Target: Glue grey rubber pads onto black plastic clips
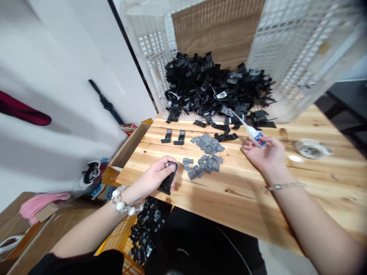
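Observation:
My left hand (162, 173) is closed around a black plastic part (168, 179), just above the front left of the wooden table. In my right hand (266, 152) is a small white glue bottle (254, 134) with a blue label, its long thin nozzle pointing up and left toward the black pile. Between my hands lie two loose groups of small grey pads, an upper group (208, 143) and a lower group (208, 164). Two black clip-like parts, one (167, 136) left of the other (180, 138), sit behind my left hand.
A white plastic crate (155, 65) lies at the table's back, with a heap of black parts (212, 88) spilling from it. Clear tape (312, 149) rests on the table (243, 206) at right. Below left, a yellow basket (114, 240) holds more black parts, near cardboard boxes (65, 225).

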`<state>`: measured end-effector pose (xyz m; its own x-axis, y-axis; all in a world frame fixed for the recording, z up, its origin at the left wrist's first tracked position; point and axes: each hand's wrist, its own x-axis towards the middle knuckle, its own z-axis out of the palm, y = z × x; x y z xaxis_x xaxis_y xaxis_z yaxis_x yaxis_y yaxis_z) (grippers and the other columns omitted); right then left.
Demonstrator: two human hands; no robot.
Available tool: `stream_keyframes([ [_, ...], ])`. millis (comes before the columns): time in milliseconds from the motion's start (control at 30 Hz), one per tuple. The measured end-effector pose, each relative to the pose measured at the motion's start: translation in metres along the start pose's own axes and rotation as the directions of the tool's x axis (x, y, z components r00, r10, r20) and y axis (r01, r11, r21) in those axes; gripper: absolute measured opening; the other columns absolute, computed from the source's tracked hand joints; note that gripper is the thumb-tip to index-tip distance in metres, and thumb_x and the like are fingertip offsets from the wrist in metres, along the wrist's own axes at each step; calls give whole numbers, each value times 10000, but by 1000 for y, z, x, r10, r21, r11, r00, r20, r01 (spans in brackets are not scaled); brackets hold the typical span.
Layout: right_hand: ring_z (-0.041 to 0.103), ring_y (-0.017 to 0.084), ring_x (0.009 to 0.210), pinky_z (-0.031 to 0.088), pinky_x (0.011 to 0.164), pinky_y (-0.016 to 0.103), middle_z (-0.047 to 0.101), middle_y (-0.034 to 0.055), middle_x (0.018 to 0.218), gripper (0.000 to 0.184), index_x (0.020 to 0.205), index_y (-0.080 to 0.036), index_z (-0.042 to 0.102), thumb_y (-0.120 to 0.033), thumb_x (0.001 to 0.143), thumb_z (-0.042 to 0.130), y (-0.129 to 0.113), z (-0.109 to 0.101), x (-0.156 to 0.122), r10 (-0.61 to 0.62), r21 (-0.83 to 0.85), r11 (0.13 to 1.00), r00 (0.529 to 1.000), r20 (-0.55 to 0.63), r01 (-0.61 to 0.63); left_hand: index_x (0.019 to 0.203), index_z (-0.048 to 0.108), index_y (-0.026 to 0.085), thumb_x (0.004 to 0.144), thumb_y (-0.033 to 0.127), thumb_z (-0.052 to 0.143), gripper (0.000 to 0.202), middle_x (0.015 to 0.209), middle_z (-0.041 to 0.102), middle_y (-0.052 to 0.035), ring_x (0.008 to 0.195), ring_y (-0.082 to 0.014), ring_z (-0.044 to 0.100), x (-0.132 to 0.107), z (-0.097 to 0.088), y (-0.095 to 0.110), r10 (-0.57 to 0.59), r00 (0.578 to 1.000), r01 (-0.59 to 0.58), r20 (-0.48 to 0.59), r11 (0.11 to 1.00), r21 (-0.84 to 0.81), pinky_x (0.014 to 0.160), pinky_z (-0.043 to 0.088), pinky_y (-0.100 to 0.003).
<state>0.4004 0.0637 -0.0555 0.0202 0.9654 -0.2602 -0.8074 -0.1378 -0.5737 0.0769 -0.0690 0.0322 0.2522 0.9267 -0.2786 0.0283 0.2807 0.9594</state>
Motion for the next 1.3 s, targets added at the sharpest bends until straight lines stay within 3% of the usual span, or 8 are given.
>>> stream_keyframes([
  [267,404,126,615,372,415,262,377,21,731,303,721,-208,406,-148,472,569,1,-1,0,-19,-7,1000,1000,-25,19,924,455,208,888,380,608,233,504,579,53,431,-113,536,-29,-18,-14,34,982,-23,-185,998,64,478,432,-219],
  [467,398,126,618,377,408,264,353,24,745,303,714,-209,394,-144,469,560,2,0,-1,-33,-6,999,999,-35,33,939,435,207,892,403,585,252,516,547,70,426,-112,524,-40,-26,-22,77,970,-51,-229,992,117,475,421,-230],
  [600,390,132,630,395,414,261,346,24,752,315,719,-215,381,-126,466,547,2,-1,0,-25,15,1000,999,-34,26,973,428,208,941,397,502,205,541,539,69,468,-118,528,-44,-31,-29,139,959,-74,-246,964,257,514,432,-243],
  [733,384,113,646,426,434,237,337,16,765,342,728,-189,372,-102,430,516,1,-4,2,-23,8,1000,999,-37,23,1019,437,211,984,370,394,168,571,528,58,499,-135,526,-44,-38,-35,202,947,-46,-251,855,517,539,428,-263],
  [833,377,104,662,435,447,227,338,15,772,339,732,-173,374,-101,432,515,0,-5,3,-21,4,1000,999,-37,21,1059,452,203,1000,325,331,181,662,561,19,603,-163,572,-43,-40,-35,243,945,-3,-219,677,736,621,462,-301],
  [933,366,103,668,433,451,218,344,16,773,336,734,-168,379,-103,433,513,0,-5,3,-21,0,1000,999,-38,21,1047,472,191,988,265,312,186,843,613,-52,804,-205,619,-41,-42,-35,267,946,14,-181,527,850,765,483,-361],
  [1033,365,107,669,433,449,220,340,15,765,323,727,-166,385,-109,435,513,1,-4,2,-26,-6,1000,999,-30,26,1042,485,182,968,221,322,183,971,622,-96,920,-233,618,-36,-44,-38,259,952,18,-166,490,872,842,474,-398],
  [1300,365,109,670,432,454,220,346,16,762,309,719,-167,386,-115,443,514,1,-3,2,-27,-6,1000,999,-27,27,1000,499,184,981,246,317,193,962,654,-103,910,-240,648,-23,-52,-47,231,963,23,-140,447,894,834,499,-394],
])
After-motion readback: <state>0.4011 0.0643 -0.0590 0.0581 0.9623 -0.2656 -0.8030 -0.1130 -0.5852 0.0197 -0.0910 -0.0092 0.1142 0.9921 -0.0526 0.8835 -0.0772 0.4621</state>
